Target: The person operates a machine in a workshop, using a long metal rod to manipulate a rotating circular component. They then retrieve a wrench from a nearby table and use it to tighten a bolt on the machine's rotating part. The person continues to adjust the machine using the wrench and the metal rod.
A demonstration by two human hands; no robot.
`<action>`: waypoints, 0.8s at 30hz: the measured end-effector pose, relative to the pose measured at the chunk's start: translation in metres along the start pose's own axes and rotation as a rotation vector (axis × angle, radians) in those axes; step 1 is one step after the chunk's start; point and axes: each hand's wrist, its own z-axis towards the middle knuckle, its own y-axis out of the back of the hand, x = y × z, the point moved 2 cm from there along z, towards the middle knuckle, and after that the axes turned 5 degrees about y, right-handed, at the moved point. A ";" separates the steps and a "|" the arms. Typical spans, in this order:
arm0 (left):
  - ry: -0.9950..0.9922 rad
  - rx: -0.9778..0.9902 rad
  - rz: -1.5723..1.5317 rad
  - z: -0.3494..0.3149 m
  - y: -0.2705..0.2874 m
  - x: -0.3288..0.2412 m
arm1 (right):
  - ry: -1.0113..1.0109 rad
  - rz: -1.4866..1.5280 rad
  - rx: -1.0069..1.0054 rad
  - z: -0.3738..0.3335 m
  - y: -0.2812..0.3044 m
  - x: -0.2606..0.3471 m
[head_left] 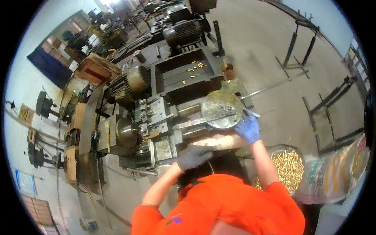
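Observation:
My right hand point(248, 128), in a blue glove, is at the right rim of a round grey metal disc point(221, 106) on a machine. Its fingertips are too small and blurred to show whether they grip anything. A flat perforated metal bar point(203, 120) runs from the machine onto the disc. My left hand point(194, 157), in a dark grey glove, is by the machine's near edge with its fingers stretched toward the right. Beside those fingers lies a pale, worn, wood-like strip point(221, 141), reaching toward my right wrist. Whether the left fingers touch it, I cannot tell.
A deep metal tray point(172, 76) behind the disc holds several small brass-coloured pieces. At my right stand a round container heaped with such pieces point(289, 167) and a woven sack point(329, 172). Electric motors point(182, 33) sit further back, and metal stands point(291, 49) at far right.

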 end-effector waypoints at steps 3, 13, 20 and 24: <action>-0.018 0.024 -0.067 -0.005 -0.002 0.001 | 0.022 0.191 0.101 0.001 0.000 0.002; 0.114 -0.074 -0.237 -0.076 0.032 0.007 | 0.022 0.249 0.057 0.013 0.005 -0.011; 0.566 -0.870 -0.285 -0.296 0.099 0.125 | 0.646 -0.840 -0.315 -0.021 0.059 0.048; 0.969 -1.364 0.210 -0.490 0.110 0.226 | 0.868 -1.258 -0.132 -0.052 -0.108 0.005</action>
